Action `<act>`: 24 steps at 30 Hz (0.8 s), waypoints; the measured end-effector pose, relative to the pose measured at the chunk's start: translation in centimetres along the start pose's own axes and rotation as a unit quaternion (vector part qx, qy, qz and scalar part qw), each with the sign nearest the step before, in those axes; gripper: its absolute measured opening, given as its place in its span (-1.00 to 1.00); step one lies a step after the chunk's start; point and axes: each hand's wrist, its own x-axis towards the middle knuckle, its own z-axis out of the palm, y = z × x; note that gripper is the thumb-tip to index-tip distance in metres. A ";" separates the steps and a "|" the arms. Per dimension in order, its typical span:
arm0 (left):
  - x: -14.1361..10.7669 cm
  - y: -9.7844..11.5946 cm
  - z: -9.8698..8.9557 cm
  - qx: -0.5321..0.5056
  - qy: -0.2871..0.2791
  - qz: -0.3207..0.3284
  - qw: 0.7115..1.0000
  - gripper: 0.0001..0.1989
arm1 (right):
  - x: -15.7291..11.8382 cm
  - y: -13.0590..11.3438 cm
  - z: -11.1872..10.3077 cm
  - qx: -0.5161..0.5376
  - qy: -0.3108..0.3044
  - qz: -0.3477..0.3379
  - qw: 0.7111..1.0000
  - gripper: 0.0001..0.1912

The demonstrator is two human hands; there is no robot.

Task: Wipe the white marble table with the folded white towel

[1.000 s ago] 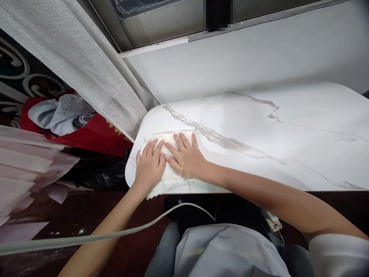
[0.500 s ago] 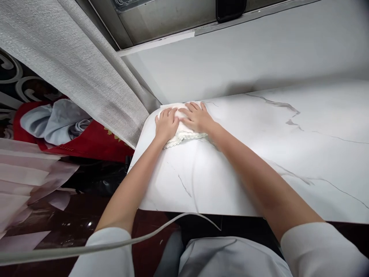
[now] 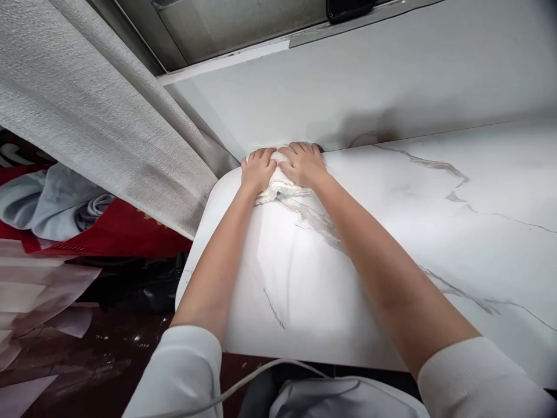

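Note:
A crumpled white cloth (image 3: 282,184) lies at the far edge of the white marble-patterned tabletop (image 3: 278,302), close to the wall. My left hand (image 3: 258,170) rests on its left part, palm down with the fingers stretched forward. Beside it, my right hand (image 3: 303,165) lies on the cloth's right part, its fingers spread and reaching the back edge. Both hands press from above, and their thumbs are near each other. The cloth bunches up between and below them; the palms hide much of it.
A grey curtain (image 3: 143,145) hangs along the table's left end. Behind stands a pale wall panel (image 3: 270,98) with a black phone-like object (image 3: 350,8) on its ledge. At left are a red cloth (image 3: 130,229) with grey fabric (image 3: 65,203). A white cable (image 3: 256,371) crosses near my body.
Both hands have pushed the cloth away from me to the table's back edge, and it is more bunched now. The camera view has shifted slightly.

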 end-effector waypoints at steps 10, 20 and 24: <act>-0.8 1.3 0.4 0.015 0.006 0.027 1.000 -0.47 | -1.5 0.0 1.0 -0.022 0.071 0.017 0.997 -0.45; -4.9 3.6 0.4 0.013 0.007 0.048 0.999 -0.49 | -6.7 -1.0 -0.8 -0.066 0.040 0.056 0.995 -0.42; -8.0 4.6 0.2 0.016 0.006 0.051 0.999 -0.50 | -9.7 -1.7 -1.3 -0.083 0.023 0.055 0.995 -0.41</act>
